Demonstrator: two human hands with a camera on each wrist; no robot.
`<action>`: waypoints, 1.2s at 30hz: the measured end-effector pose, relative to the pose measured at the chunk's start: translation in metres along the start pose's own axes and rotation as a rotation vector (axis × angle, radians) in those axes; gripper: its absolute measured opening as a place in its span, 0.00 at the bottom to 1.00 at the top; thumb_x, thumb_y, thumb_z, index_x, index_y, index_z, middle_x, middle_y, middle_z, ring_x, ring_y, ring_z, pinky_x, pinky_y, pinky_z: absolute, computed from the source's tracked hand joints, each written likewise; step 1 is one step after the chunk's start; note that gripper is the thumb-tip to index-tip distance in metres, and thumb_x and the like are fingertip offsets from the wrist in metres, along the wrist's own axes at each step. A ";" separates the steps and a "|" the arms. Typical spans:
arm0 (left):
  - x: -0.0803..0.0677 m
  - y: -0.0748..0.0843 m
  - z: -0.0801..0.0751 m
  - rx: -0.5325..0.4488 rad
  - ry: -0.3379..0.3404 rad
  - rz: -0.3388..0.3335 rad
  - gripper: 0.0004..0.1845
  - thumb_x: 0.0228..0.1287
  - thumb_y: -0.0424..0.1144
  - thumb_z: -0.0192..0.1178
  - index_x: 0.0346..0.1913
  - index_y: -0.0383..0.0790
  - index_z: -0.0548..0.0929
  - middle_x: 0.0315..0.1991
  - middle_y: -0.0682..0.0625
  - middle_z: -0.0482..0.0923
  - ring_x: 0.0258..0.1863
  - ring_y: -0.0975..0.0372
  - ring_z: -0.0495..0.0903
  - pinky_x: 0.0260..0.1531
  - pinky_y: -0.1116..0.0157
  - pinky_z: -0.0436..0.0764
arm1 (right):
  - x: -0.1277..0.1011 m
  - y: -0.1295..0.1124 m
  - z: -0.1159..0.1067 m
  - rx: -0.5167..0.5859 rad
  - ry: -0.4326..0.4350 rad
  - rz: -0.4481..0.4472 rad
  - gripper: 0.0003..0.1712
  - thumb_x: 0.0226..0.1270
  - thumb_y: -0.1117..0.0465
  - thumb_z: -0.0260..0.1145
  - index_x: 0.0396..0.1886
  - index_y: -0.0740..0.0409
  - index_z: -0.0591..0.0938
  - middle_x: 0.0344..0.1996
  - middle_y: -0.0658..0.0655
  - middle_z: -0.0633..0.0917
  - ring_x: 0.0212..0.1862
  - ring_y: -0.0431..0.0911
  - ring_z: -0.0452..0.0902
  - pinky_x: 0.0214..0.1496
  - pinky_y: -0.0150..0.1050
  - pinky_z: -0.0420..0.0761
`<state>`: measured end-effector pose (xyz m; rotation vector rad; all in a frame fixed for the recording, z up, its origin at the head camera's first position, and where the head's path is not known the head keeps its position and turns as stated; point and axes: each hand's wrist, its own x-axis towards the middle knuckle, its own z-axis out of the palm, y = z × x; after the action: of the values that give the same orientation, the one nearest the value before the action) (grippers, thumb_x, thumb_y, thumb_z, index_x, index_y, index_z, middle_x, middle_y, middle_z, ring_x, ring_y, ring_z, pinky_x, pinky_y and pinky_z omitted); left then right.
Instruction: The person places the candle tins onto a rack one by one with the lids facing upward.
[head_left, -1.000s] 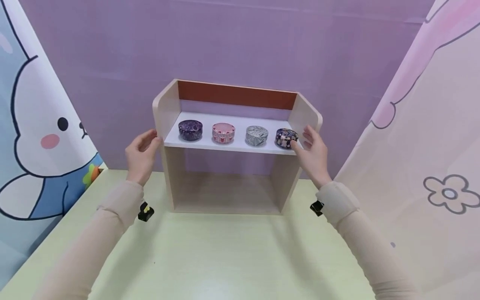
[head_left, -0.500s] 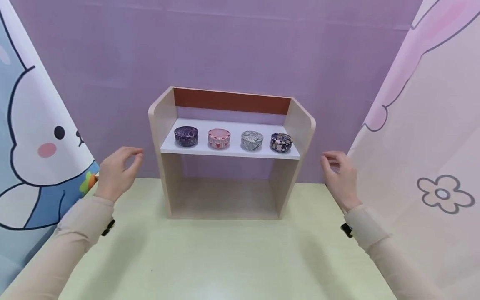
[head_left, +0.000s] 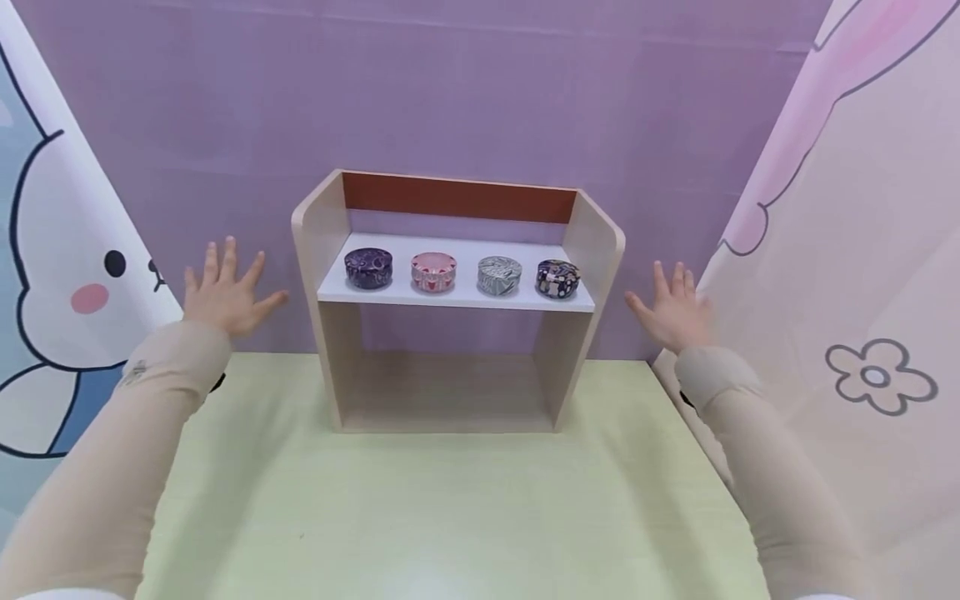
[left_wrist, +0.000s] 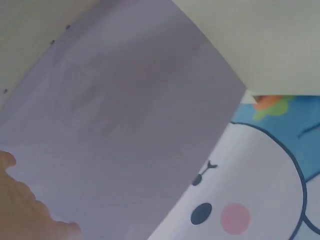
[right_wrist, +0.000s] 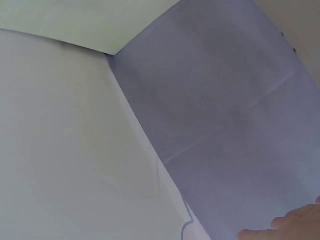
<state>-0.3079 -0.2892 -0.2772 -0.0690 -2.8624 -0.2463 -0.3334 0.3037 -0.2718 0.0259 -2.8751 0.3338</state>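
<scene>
Left hand: fingers straight and spread, palm forward, holding nothing. Right hand: same, fingers spread, empty. I see only a sliver of each hand at the bottom edge of the wrist views, so finger state comes from the head view.

Both hands sit mid-frame, one either side of the wooden shelf unit, apart from its side panels, no contact.

My read on progress: placing looks done. Four round tins stand in a row on the white shelf board, centre of frame: purple tin, pink tin, silver tin, dark floral tin, evenly spaced and upright. Lower bay holds nothing visible. I see nothing left to put up; the green table in the lower frame carries just the shelf unit.

Purple tin is the nearest to the left fingers, dark floral tin to the right fingers, a side panel between in each case.
</scene>
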 end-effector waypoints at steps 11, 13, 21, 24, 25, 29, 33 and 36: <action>0.009 0.017 0.018 -0.011 -0.069 -0.173 0.53 0.51 0.79 0.26 0.72 0.47 0.32 0.68 0.35 0.16 0.62 0.33 0.17 0.55 0.33 0.25 | 0.004 -0.017 0.015 0.041 -0.120 0.170 0.51 0.58 0.25 0.29 0.71 0.49 0.28 0.64 0.65 0.18 0.65 0.64 0.11 0.57 0.73 0.28; 0.009 0.019 0.019 -0.018 -0.077 -0.187 0.52 0.51 0.79 0.26 0.71 0.48 0.32 0.67 0.34 0.15 0.61 0.32 0.16 0.54 0.33 0.24 | 0.004 -0.017 0.017 0.045 -0.124 0.193 0.52 0.57 0.23 0.29 0.70 0.48 0.27 0.63 0.64 0.16 0.64 0.63 0.10 0.55 0.74 0.26; 0.002 0.015 0.018 -0.023 -0.116 -0.227 0.54 0.47 0.81 0.24 0.71 0.49 0.30 0.65 0.34 0.11 0.58 0.32 0.12 0.50 0.32 0.19 | 0.005 -0.023 0.024 -0.013 -0.102 0.158 0.54 0.54 0.21 0.27 0.71 0.47 0.28 0.63 0.62 0.15 0.65 0.63 0.10 0.52 0.75 0.23; 0.002 0.014 0.018 -0.003 -0.106 -0.222 0.54 0.48 0.80 0.24 0.71 0.50 0.30 0.65 0.34 0.11 0.58 0.32 0.11 0.50 0.33 0.18 | 0.006 -0.024 0.026 -0.025 -0.099 0.146 0.53 0.55 0.22 0.27 0.71 0.46 0.29 0.64 0.63 0.16 0.65 0.63 0.10 0.52 0.74 0.23; 0.002 0.014 0.018 0.005 -0.104 -0.223 0.53 0.49 0.80 0.24 0.71 0.50 0.30 0.65 0.34 0.11 0.58 0.33 0.11 0.50 0.33 0.18 | 0.006 -0.025 0.026 -0.032 -0.098 0.143 0.52 0.56 0.23 0.28 0.71 0.47 0.30 0.64 0.63 0.17 0.65 0.63 0.10 0.53 0.74 0.23; 0.001 0.015 0.016 0.031 -0.104 -0.231 0.53 0.49 0.80 0.25 0.71 0.49 0.32 0.65 0.34 0.12 0.59 0.33 0.12 0.51 0.33 0.19 | 0.008 -0.024 0.031 -0.062 -0.100 0.140 0.49 0.60 0.26 0.31 0.71 0.47 0.31 0.65 0.64 0.18 0.65 0.62 0.10 0.54 0.74 0.24; 0.000 0.017 0.016 0.046 -0.106 -0.232 0.53 0.49 0.80 0.24 0.72 0.48 0.33 0.66 0.34 0.13 0.60 0.34 0.12 0.51 0.34 0.19 | 0.008 -0.023 0.035 -0.090 -0.101 0.141 0.49 0.61 0.27 0.31 0.72 0.48 0.32 0.66 0.65 0.20 0.66 0.63 0.13 0.54 0.74 0.24; -0.002 0.016 0.016 0.055 -0.111 -0.232 0.53 0.49 0.80 0.24 0.71 0.49 0.32 0.66 0.34 0.12 0.60 0.34 0.12 0.51 0.34 0.18 | 0.006 -0.023 0.038 -0.102 -0.106 0.137 0.49 0.60 0.26 0.31 0.72 0.48 0.32 0.66 0.65 0.21 0.67 0.63 0.14 0.54 0.74 0.24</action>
<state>-0.3093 -0.2703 -0.2904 0.2703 -2.9843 -0.2140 -0.3478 0.2733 -0.3008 -0.1778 -3.0025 0.2171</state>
